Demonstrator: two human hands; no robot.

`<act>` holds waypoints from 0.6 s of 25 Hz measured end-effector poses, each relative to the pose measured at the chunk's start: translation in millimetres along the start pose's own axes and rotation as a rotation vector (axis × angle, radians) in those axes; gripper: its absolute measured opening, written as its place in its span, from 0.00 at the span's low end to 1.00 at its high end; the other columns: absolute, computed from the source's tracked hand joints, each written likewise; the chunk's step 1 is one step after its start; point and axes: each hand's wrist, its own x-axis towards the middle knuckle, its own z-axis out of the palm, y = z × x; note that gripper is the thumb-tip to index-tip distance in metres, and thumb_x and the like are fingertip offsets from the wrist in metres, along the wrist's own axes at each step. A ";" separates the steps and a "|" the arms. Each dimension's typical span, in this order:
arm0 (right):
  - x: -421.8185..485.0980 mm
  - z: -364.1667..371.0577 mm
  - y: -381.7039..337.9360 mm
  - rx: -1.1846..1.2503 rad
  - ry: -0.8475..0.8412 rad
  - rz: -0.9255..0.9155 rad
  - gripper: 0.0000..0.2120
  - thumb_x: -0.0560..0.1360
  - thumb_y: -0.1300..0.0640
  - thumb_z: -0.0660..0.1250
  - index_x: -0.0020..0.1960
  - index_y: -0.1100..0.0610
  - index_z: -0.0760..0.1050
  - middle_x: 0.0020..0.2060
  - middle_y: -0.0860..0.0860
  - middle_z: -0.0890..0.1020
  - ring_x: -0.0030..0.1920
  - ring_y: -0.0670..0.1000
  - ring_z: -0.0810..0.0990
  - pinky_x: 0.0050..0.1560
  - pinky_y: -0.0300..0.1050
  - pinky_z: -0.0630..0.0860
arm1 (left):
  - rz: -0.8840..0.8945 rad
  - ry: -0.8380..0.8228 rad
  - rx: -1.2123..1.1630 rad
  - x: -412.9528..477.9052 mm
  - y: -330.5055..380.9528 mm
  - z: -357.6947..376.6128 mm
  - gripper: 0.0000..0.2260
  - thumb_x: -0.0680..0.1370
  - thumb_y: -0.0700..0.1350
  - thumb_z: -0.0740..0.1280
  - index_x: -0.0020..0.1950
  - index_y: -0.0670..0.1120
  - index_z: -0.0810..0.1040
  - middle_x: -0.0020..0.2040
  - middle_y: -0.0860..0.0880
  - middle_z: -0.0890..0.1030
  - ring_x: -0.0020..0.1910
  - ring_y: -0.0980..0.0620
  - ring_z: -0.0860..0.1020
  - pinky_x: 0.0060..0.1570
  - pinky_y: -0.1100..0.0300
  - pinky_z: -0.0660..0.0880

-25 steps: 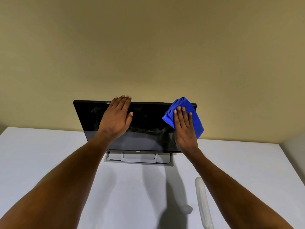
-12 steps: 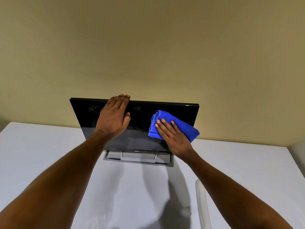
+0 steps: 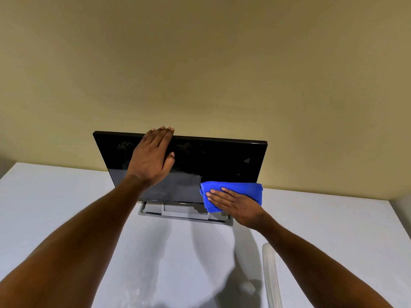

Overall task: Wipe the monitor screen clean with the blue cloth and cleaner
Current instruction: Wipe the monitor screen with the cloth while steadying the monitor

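Observation:
A black monitor (image 3: 222,161) stands on a grey stand at the back of the white table, its screen facing me, with smears on its upper left part. My left hand (image 3: 153,158) lies flat on the screen, fingers straight and reaching over the top edge. My right hand (image 3: 235,203) presses a folded blue cloth (image 3: 242,190) against the screen's lower right corner with straight fingers. The cloth covers that corner and hangs below the bottom bezel. No cleaner bottle is plainly recognisable.
The white table (image 3: 66,207) runs to a beige wall behind the monitor. A clear, narrow plastic object (image 3: 270,276) lies at the front right beside my right forearm. The grey stand base (image 3: 184,213) sits under the screen.
My right hand has swept the blue cloth from the screen's upper right down across the right side to the lower right corner. My left hand has stayed on the top edge.

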 end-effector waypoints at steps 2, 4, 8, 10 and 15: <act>-14.5 -3.2 7.3 -0.044 -0.029 -0.083 0.32 0.80 0.69 0.53 0.84 0.58 0.56 0.84 0.52 0.57 0.83 0.51 0.57 0.81 0.48 0.62 | 0.003 -0.008 0.001 -0.4 -0.1 -1.6 0.29 0.81 0.53 0.57 0.81 0.43 0.64 0.78 0.42 0.72 0.79 0.44 0.67 0.81 0.47 0.61; -27.4 -10.1 21.9 -0.067 -0.047 -0.121 0.34 0.79 0.66 0.60 0.84 0.57 0.58 0.84 0.50 0.58 0.83 0.50 0.58 0.80 0.47 0.64 | 0.005 -0.020 -0.002 -0.6 -0.4 -2.9 0.30 0.81 0.54 0.56 0.81 0.43 0.64 0.78 0.43 0.72 0.79 0.44 0.67 0.81 0.47 0.61; -41.5 -31.3 54.2 -0.105 -0.065 -0.100 0.31 0.81 0.67 0.51 0.84 0.57 0.59 0.84 0.49 0.58 0.83 0.49 0.59 0.81 0.50 0.63 | 0.001 -0.038 -0.006 -0.6 -0.9 -4.7 0.30 0.81 0.55 0.56 0.81 0.43 0.64 0.78 0.43 0.71 0.79 0.44 0.67 0.82 0.47 0.60; -40.3 -43.6 70.5 -0.126 -0.045 -0.040 0.32 0.81 0.69 0.41 0.84 0.58 0.57 0.84 0.51 0.58 0.83 0.51 0.59 0.82 0.53 0.60 | 0.001 -0.045 -0.005 -0.8 -0.7 -5.5 0.30 0.81 0.56 0.56 0.81 0.43 0.63 0.78 0.43 0.71 0.79 0.44 0.67 0.82 0.47 0.60; -24.0 -72.0 103.3 -0.081 0.089 0.271 0.35 0.79 0.70 0.48 0.86 0.58 0.48 0.86 0.52 0.50 0.85 0.54 0.49 0.85 0.57 0.47 | -0.008 -0.053 -0.008 -1.1 2.4 -6.8 0.31 0.81 0.56 0.55 0.82 0.43 0.63 0.79 0.42 0.70 0.80 0.44 0.66 0.82 0.47 0.59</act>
